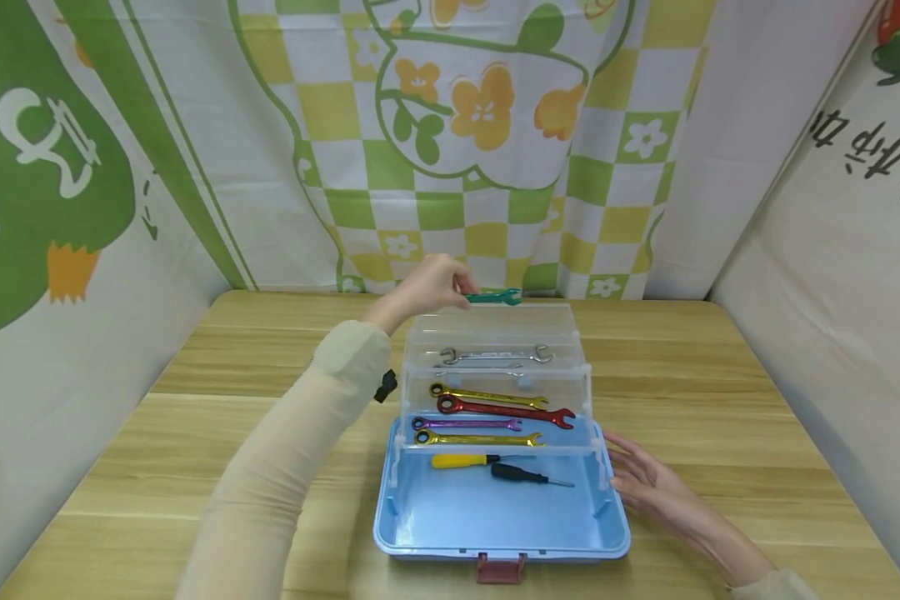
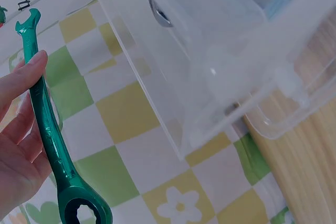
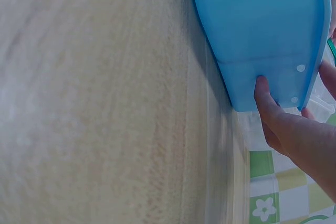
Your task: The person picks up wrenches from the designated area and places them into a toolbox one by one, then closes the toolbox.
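Note:
My left hand (image 1: 437, 283) pinches a green ratchet wrench (image 2: 50, 124) between thumb and fingers, above the far edge of the toolbox's top clear tray (image 1: 487, 319). In the left wrist view the ratchet ring points down and the open jaw up. My right hand (image 1: 656, 483) rests against the right side of the blue toolbox (image 1: 487, 521), fingers extended along its wall. Silver wrenches (image 1: 495, 356) lie in the upper tray. Lower down lie two gold wrenches (image 1: 480, 439), a red wrench (image 1: 506, 409) and a purple wrench (image 1: 468, 424).
A yellow-handled screwdriver (image 1: 457, 461) and a black screwdriver (image 1: 517, 473) lie in the blue base. The toolbox's reddish latch (image 1: 501, 569) hangs at its front. A small black object (image 1: 386, 386) shows beside the left sleeve. A patterned curtain (image 1: 487, 208) hangs behind the wooden table (image 1: 232, 400).

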Demonstrator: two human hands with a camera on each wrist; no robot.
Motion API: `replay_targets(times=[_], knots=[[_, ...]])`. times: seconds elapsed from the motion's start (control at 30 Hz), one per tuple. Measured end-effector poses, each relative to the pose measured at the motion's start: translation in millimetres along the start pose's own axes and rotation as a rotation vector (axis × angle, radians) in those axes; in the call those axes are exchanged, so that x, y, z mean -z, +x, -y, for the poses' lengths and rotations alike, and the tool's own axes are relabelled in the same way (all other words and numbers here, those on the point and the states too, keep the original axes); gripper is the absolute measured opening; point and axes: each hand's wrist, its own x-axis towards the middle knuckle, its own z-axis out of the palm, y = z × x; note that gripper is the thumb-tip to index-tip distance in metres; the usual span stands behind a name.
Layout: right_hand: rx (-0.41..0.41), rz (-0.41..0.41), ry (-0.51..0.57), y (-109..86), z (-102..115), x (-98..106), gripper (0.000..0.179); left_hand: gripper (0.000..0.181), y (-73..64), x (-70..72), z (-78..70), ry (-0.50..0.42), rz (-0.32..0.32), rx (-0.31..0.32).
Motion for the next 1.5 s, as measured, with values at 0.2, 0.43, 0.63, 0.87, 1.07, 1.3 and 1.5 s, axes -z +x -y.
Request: replay_targets(times=[0.2, 0.43, 0.63, 0.87, 1.07, 1.3, 1.5], knots=[[0.003, 0.0, -0.001, 0.5, -0.4, 0.4, 0.065, 0.011, 11.3, -7.4, -5.2, -0.009, 0.026, -0.016], [-0.006, -0.003, -0.008, 1.0, 0.7, 0.1, 0.065, 0.013, 20.6, -15.3, -10.9, -0.035, 0.082, 0.013], [-0.008, -0.005, -0.01, 1.1, 1.4, 0.2, 0.066, 0.015, 26.4, -22.4, -11.7, -0.026, 0.144, 0.017], [-0.006, -0.003, -0.009, 0.8, 1.5, 0.1, 0.066, 0.017, 31.8, -31.6, -10.0, -0.002, 0.19, 0.019], [-0.015, -0.013, -0.014, 0.9, 1.2, -0.6, 0.067, 0.015, 33.4, -38.7, -9.0, 0.036, 0.198, 0.024], [-0.016, -0.021, -0.017, 0.4, 0.3, -0.3, 0.068, 0.015, 36.4, -42.7, -8.8, 0.074, 0.215, 0.038], [-0.003, -0.006, -0.005, 0.3, -0.9, 0.8, 0.067, 0.015, 37.6, -44.8, -8.6, 0.062, 0.238, 0.077]])
